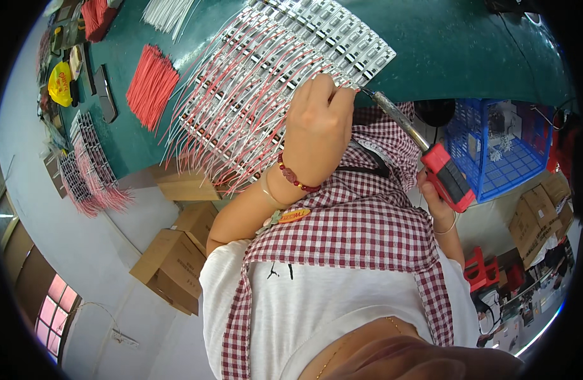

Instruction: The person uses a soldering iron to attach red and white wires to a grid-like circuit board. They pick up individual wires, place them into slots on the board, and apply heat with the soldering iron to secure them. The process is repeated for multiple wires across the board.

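Observation:
My left hand (pixel 317 117) is closed in a pinch at the near right edge of a grid of small silver metal parts (pixel 345 35). What its fingertips hold is hidden behind the fingers. My right hand (pixel 436 201) grips the red and black handle of a soldering iron (pixel 448 177). The iron slants up to the left, and its tip reaches close to my left fingertips at the grid's edge. Many thin red and white wires (pixel 241 104) fan out over the grid toward the left and hang past the table's near edge.
On the green table (pixel 456 50) lie a red wire bundle (pixel 152 87), white wires (pixel 168 16), a phone (pixel 105 94) and a yellow bag (pixel 60 83). More wired parts (pixel 89 152) lie at the left edge. Below stand a blue crate (pixel 513 177) and cardboard boxes (pixel 171 263).

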`<move>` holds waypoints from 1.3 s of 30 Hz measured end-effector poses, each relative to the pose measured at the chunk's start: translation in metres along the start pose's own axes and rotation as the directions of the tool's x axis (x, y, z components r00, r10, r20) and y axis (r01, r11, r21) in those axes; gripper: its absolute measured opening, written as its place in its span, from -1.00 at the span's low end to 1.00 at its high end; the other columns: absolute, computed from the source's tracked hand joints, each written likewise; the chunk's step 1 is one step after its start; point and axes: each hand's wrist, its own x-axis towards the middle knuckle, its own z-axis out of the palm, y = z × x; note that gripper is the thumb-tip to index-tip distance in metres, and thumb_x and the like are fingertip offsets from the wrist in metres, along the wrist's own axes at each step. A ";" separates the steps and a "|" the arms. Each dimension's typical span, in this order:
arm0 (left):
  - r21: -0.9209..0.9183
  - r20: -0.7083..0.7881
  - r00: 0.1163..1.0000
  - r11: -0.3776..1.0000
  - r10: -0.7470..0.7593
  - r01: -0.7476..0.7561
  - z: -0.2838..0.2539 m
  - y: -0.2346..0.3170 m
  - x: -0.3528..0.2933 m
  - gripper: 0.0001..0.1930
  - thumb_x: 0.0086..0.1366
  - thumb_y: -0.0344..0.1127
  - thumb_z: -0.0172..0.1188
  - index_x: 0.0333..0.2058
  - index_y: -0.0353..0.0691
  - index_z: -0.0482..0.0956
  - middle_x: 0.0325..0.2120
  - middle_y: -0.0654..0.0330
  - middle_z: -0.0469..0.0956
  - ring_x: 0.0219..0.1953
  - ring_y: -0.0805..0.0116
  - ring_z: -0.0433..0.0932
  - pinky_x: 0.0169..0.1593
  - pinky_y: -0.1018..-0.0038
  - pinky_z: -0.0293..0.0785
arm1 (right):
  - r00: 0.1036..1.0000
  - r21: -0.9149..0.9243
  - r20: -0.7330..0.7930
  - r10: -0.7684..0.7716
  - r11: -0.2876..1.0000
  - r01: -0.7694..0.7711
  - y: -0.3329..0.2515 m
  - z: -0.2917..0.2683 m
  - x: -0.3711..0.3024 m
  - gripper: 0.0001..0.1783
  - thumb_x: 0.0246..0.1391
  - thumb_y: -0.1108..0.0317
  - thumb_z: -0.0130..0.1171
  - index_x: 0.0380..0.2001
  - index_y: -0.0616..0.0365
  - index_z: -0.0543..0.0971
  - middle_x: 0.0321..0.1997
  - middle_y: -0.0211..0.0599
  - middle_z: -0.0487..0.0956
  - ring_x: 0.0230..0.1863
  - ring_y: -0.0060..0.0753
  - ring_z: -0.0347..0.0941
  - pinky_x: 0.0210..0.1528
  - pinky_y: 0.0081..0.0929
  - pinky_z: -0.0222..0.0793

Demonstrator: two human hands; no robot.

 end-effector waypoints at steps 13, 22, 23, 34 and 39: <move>-0.013 0.021 0.999 1.000 -0.026 0.026 -0.003 0.002 0.002 -0.91 0.06 -0.52 0.31 -0.43 -0.24 0.61 -0.56 0.17 0.34 -0.52 0.22 0.42 -0.45 0.33 0.34 | 0.999 0.034 -0.010 0.037 0.999 -0.037 0.003 -0.002 -0.003 -0.81 -0.22 0.43 0.27 -0.42 0.19 0.59 -0.50 -0.23 0.52 -0.59 -0.24 0.44 -0.52 -0.38 0.32; -0.008 0.034 0.999 0.999 -0.031 0.031 -0.003 0.002 0.002 -0.92 0.06 -0.51 0.30 -0.42 -0.24 0.61 -0.56 0.16 0.35 -0.50 0.20 0.43 -0.43 0.31 0.35 | 0.999 -0.043 -0.031 0.031 0.999 -0.032 0.010 -0.008 -0.010 -0.81 -0.17 0.39 0.29 -0.41 0.20 0.60 -0.49 -0.24 0.54 -0.57 -0.23 0.46 -0.49 -0.38 0.34; -0.008 0.038 0.999 0.999 -0.035 0.035 -0.004 0.002 0.002 -0.92 0.06 -0.51 0.30 -0.42 -0.24 0.61 -0.56 0.16 0.35 -0.50 0.19 0.43 -0.43 0.31 0.35 | 0.999 -0.029 -0.036 0.031 0.999 -0.032 0.010 -0.008 -0.010 -0.81 -0.16 0.39 0.29 -0.40 0.21 0.60 -0.49 -0.24 0.54 -0.56 -0.23 0.46 -0.49 -0.38 0.34; 0.062 0.013 1.000 0.998 0.012 -0.013 -0.001 0.003 0.004 -0.90 0.09 -0.47 0.28 -0.44 -0.22 0.52 -0.53 0.14 0.36 -0.46 0.13 0.43 -0.36 0.26 0.34 | 0.996 0.273 -0.037 0.086 0.959 -0.073 0.014 -0.007 -0.009 -0.65 0.01 0.29 0.28 -0.18 0.28 0.54 -0.49 -0.29 0.52 -0.53 -0.37 0.43 -0.44 -0.47 0.33; -0.004 -0.016 0.998 0.998 -0.056 0.056 -0.032 0.001 0.006 -0.90 0.11 -0.48 0.26 -0.43 -0.23 0.50 -0.52 0.14 0.40 -0.44 0.10 0.44 -0.33 0.20 0.34 | 0.991 0.498 -0.089 0.097 0.866 -0.040 -0.012 -0.003 0.013 -0.49 0.14 0.16 0.23 0.00 0.33 0.40 -0.50 -0.34 0.45 -0.54 -0.48 0.32 -0.45 -0.48 0.28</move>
